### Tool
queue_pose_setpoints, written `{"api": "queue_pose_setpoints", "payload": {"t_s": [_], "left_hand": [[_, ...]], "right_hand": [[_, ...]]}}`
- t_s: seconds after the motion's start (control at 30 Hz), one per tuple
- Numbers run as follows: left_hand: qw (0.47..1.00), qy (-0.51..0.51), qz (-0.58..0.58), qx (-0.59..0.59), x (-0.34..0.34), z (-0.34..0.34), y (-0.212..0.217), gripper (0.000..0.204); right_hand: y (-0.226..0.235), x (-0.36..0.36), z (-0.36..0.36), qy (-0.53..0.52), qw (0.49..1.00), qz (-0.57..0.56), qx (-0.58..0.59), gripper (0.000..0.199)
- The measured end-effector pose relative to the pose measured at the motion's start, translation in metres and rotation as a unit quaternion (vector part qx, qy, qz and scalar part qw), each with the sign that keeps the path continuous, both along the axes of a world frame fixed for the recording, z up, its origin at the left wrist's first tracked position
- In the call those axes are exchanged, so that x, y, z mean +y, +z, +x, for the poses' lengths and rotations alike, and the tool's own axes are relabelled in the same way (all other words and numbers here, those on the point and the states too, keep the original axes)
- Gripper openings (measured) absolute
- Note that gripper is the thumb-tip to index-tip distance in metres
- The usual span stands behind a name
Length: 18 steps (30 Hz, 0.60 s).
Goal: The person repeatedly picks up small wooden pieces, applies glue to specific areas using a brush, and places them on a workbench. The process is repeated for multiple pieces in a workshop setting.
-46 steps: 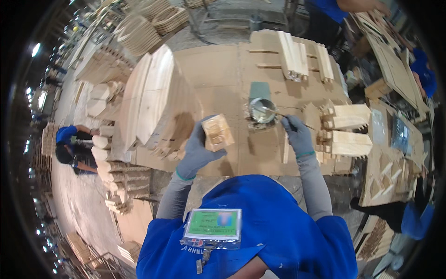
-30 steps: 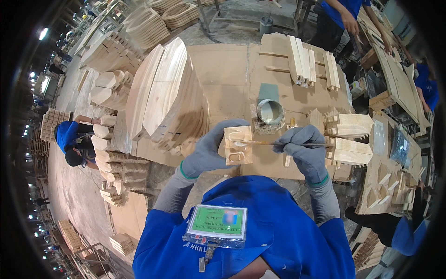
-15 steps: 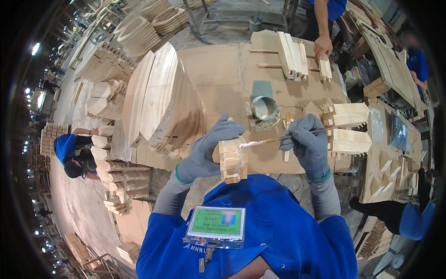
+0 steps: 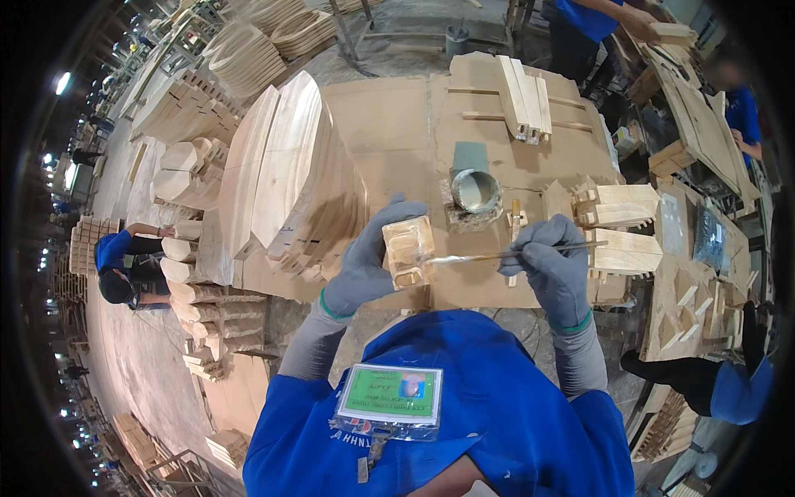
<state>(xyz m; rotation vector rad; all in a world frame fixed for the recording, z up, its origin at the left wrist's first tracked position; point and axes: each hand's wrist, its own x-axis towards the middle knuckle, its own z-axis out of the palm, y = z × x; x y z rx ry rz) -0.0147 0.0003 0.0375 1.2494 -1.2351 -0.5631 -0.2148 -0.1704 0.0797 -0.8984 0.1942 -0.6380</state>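
Observation:
My left hand (image 4: 362, 269), in a grey glove, is closed around a pale wooden block (image 4: 409, 248). The block's jointed end, with rounded tenons that look wet, faces up toward me. A thin glue brush (image 4: 468, 258) is pinched in my gloved right hand (image 4: 551, 265), its handle pointing right. Its whitish tip touches the right edge of the block's end. Beyond the hands stands an open can (image 4: 475, 192) with pale glue inside and dried drips round it. A second slim brush or stick (image 4: 515, 217) lies just past my right hand.
Shaped wooden boards (image 4: 302, 178) stand in a big stack at left on the cardboard-covered table (image 4: 377, 124). Jointed wood pieces (image 4: 625, 251) lie at right, others (image 4: 523, 99) at the far side. A co-worker's hand (image 4: 638, 23) holds a piece at far right.
My left hand has tipped the block so its jointed end faces up more, and raised it slightly. The brush has moved with it. A co-worker has lifted a piece off the table's far side.

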Motion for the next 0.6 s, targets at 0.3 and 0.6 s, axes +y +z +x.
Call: {"api": "queue_pose_setpoints", "payload": {"t_s": [0.3, 0.6], "left_hand": [[0.966, 0.102, 0.084, 0.222, -0.003, -0.007, -0.002, 0.073], [0.952, 0.043, 0.153, 0.261, -0.01, 0.006, 0.027, 0.079]], "right_hand": [[-0.007, 0.015, 0.003, -0.011, 0.979, -0.202, -0.029, 0.016], [-0.007, -0.009, 0.025, 0.072, 0.982, -0.158, -0.076, 0.018]]}}
